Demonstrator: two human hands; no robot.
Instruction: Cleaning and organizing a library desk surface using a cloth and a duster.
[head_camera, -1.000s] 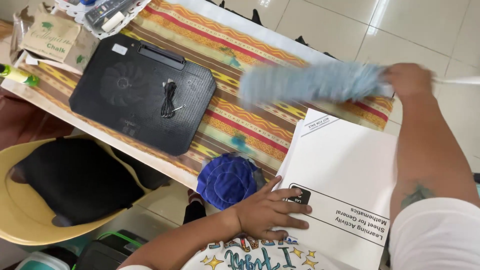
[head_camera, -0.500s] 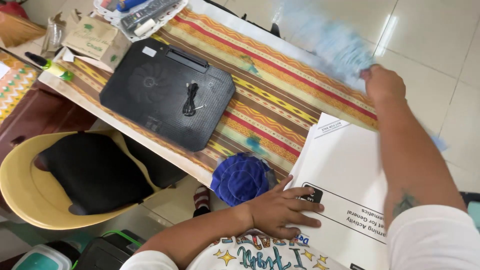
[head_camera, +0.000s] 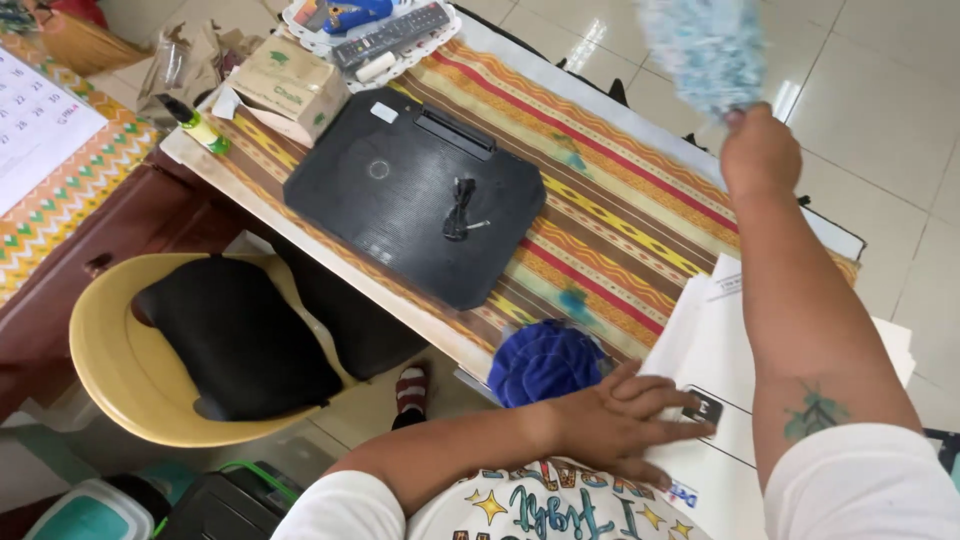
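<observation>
Your right hand (head_camera: 760, 150) is gripping a fluffy blue duster (head_camera: 708, 50), raising it above the striped bench (head_camera: 620, 210). Your left hand (head_camera: 620, 425) is pressing flat on white paper sheets (head_camera: 720, 350), beside a blue cloth (head_camera: 545, 360). A black pad (head_camera: 420, 195) is lying on the bench.

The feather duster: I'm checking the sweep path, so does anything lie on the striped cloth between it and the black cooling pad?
Nothing visible does. The feather duster is raised in the right hand above the table's far edge, and the striped cloth between it and the black cooling pad lies bare.
</observation>
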